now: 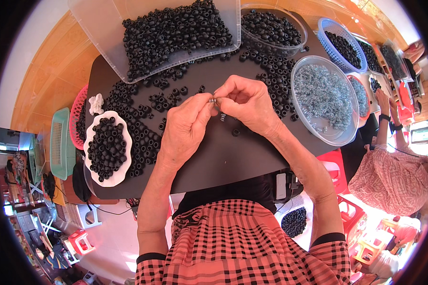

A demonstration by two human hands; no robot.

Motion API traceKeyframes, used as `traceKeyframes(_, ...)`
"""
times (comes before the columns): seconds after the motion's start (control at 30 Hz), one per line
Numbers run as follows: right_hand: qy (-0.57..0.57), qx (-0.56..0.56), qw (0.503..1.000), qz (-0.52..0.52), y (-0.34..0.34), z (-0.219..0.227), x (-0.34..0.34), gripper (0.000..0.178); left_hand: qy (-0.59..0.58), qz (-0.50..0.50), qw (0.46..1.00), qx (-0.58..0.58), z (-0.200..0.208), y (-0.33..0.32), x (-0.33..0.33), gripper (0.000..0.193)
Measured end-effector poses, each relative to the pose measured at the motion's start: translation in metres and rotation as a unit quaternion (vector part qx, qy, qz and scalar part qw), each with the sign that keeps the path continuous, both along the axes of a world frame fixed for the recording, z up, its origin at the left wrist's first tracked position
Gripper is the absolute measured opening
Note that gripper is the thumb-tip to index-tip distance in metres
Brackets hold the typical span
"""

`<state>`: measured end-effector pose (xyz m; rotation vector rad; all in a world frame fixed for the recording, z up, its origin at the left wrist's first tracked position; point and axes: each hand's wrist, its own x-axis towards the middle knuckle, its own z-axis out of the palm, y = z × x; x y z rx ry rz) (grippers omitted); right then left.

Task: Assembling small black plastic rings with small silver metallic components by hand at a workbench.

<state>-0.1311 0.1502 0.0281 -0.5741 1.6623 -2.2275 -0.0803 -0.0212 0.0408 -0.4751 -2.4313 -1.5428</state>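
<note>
My left hand (189, 122) and my right hand (245, 104) meet over the middle of the dark table (214, 161), fingertips pinched together. Between them is a tiny shiny spring (213, 100), mostly covered by the fingers. Just below the right fingertips lies another small coil spring (222, 117). A single black round part (236, 132) rests on the table close to the right hand. Many more black round parts with holes (140, 137) are spread loose to the left of my hands. To the right, a clear plastic bowl (355, 124) holds a heap of small springs.
Black parts fill a clear bin (100, 40) at the back, a clear round tub (305, 38) beside it, and a white scalloped plate (128, 164) at left. A blue basket (324, 28) stands back right. A co-worker's hands (383, 102) are at the far right. Red stools (335, 166) stand nearby.
</note>
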Motion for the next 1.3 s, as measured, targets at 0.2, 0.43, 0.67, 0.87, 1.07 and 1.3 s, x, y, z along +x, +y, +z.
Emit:
traceKeyframes(0.2,0.023,-0.009,1.0,-0.011,0.001,-0.001,0.001,0.003,-0.093,-0.035,0.993,0.059,-0.003,-0.008,-0.003,0.016)
traceKeyframes(0.43,-0.011,0.04,0.999,-0.007,0.002,0.005,-0.002,0.006,-0.012,0.054,0.998,0.018,0.001,0.006,0.001,0.017)
traceKeyframes(0.67,-0.003,0.016,1.0,-0.004,0.0,0.003,0.0,0.01,-0.013,0.068,0.997,0.029,0.001,0.005,0.0,0.015)
traceKeyframes(0.87,0.025,0.013,0.999,-0.014,-0.002,0.004,0.002,0.009,-0.07,0.055,0.993,0.082,-0.003,0.004,-0.002,0.013)
traceKeyframes(1.07,0.1,0.106,0.988,-0.045,-0.001,-0.001,0.001,0.01,0.027,0.067,0.997,-0.01,-0.003,0.006,-0.001,0.014)
traceKeyframes(1.3,0.038,0.067,0.996,-0.04,-0.001,0.001,0.002,0.007,-0.004,0.073,0.996,0.043,-0.003,0.006,-0.002,0.015)
